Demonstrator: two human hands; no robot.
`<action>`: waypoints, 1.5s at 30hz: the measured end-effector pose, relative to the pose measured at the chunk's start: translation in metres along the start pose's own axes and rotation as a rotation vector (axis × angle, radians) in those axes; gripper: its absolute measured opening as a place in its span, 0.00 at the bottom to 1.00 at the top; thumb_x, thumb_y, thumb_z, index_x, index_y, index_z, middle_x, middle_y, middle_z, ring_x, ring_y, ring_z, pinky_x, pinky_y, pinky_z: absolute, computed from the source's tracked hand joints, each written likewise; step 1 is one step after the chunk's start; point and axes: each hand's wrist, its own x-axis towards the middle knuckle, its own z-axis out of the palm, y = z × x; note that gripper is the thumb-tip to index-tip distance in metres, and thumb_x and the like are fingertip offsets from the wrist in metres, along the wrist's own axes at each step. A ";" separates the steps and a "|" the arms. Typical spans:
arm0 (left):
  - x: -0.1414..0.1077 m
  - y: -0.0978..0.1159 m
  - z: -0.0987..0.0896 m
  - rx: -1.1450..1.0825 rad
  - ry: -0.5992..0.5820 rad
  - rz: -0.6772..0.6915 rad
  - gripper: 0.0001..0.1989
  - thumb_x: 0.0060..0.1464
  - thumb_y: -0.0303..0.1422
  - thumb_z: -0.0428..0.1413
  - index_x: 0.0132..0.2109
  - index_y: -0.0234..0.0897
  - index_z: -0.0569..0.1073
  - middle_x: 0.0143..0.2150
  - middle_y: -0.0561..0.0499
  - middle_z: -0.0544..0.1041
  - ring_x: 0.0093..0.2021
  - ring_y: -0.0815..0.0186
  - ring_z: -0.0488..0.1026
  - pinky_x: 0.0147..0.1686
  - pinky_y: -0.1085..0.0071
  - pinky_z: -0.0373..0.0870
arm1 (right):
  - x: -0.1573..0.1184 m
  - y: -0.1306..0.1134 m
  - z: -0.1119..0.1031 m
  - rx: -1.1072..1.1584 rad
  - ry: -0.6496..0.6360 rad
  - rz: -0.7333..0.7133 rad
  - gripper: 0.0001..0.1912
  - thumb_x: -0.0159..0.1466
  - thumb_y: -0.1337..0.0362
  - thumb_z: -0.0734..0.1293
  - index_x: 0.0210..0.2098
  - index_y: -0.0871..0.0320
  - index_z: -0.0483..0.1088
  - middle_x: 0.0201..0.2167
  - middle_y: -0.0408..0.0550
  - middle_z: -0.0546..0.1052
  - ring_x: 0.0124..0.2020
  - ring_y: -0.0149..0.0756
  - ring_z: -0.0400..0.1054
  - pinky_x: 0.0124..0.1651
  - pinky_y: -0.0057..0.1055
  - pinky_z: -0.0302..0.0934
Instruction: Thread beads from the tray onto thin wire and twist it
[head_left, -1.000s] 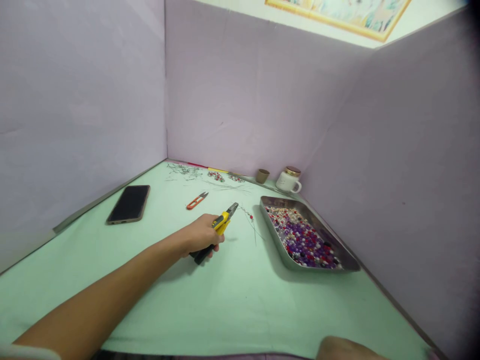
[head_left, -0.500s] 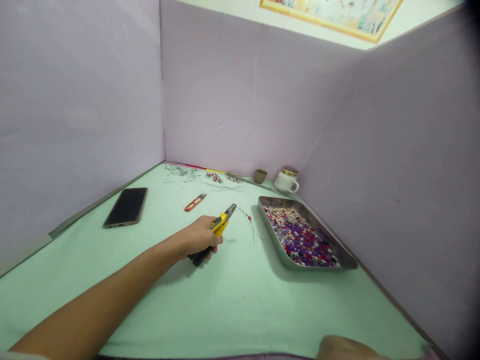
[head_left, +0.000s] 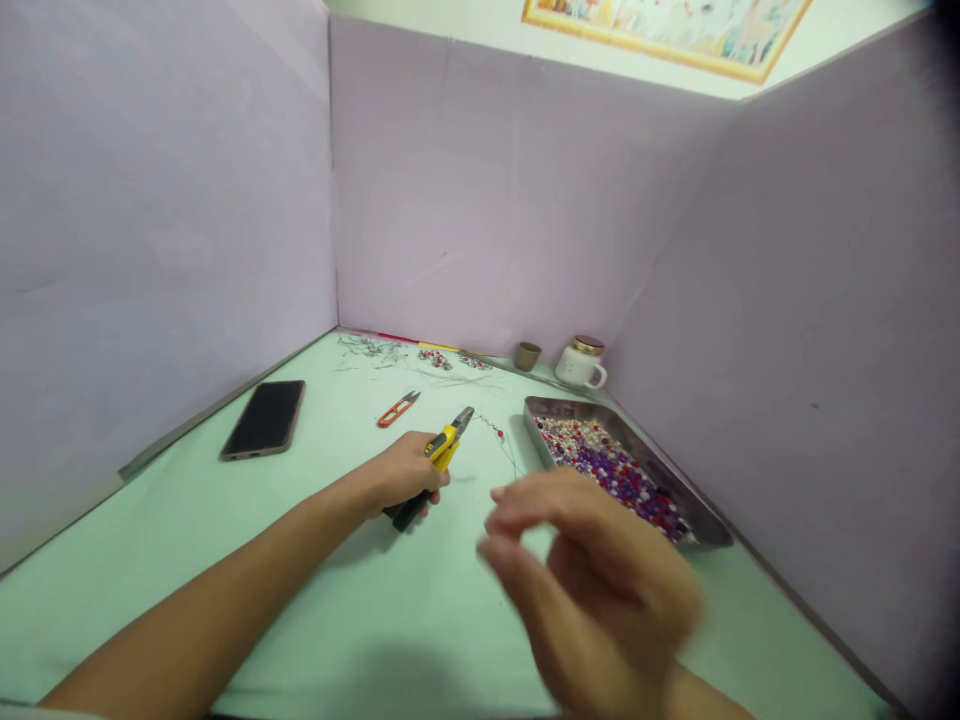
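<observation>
My left hand (head_left: 407, 468) is wrapped around yellow-and-black pliers (head_left: 444, 446), whose metal jaws point away to the upper right. Just beyond the jaw tip lies a thin wire with a red bead (head_left: 500, 433) and several tiny beads. Whether the jaws touch the wire I cannot tell. In the near foreground, slightly blurred, my right hand (head_left: 600, 590) is raised above the table with its fingers curved and thumb and forefinger apart; nothing shows between them. It partly covers the metal tray (head_left: 705, 500) of mixed purple, red, white and black beads.
Orange thread snips (head_left: 397, 410) lie past my left hand, and a phone (head_left: 264, 420) is at the left. Along the back are wire pieces (head_left: 371, 348), a beaded cluster (head_left: 433, 359), a small brown cup (head_left: 527, 356) and a white lidded mug (head_left: 579, 364). Lilac panels enclose the table.
My right hand has come up from the bottom edge toward the middle, now in front of the tray. My left hand still grips the pliers at the same spot. The view has shifted slightly.
</observation>
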 end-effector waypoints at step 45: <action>0.011 -0.007 -0.009 -0.056 0.140 -0.004 0.10 0.38 0.30 0.54 0.32 0.36 0.65 0.24 0.50 0.71 0.20 0.68 0.68 0.20 0.71 0.66 | 0.029 0.103 -0.007 0.436 -0.116 1.000 0.11 0.48 0.72 0.60 0.30 0.62 0.71 0.32 0.50 0.74 0.22 0.26 0.64 0.28 0.26 0.60</action>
